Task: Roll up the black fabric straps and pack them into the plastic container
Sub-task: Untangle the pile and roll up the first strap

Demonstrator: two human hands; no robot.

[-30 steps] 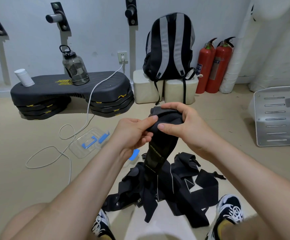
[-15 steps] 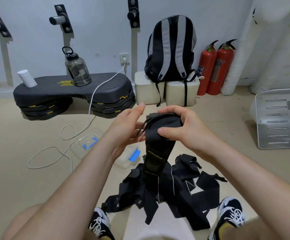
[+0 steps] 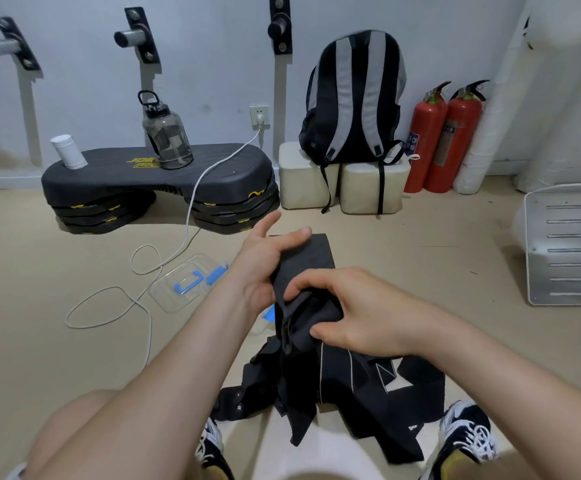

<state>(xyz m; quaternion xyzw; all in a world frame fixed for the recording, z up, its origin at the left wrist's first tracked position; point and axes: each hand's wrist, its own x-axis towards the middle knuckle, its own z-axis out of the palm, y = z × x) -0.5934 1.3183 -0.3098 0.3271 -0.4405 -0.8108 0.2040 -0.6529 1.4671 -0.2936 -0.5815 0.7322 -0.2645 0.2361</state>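
**Both hands working one strap above the floor pile**

The person is sitting on the floor and holding one black fabric strap [image 3: 317, 254] up in front of the body. The left hand [image 3: 265, 268] is lying released against the strap's upper, flat end. Its fingers are reaching out straight and its thumb is resting across the top edge of the fabric. The right hand [image 3: 362, 313] is grasping lower down, with fingers and thumb curling round the bunched middle of the same strap. The strap's loose tail is hanging down from that grip into the pile of straps [image 3: 368, 386], which is spreading over the floor between the two shoes [image 3: 469, 434].

The plastic container [image 3: 265, 320] is sitting on the floor just beyond the pile. It is showing only as a pale and blue sliver between the left wrist and the strap. Its clear lid [image 3: 185, 284] with blue clips is lying apart, to the left, beside a looping white cable [image 3: 185, 216].

Along the wall, a water bottle [image 3: 168, 136] is standing on a black step platform [image 3: 157, 178]. A backpack [image 3: 351, 98] is leaning on pale blocks next to two fire extinguishers [image 3: 445, 140].
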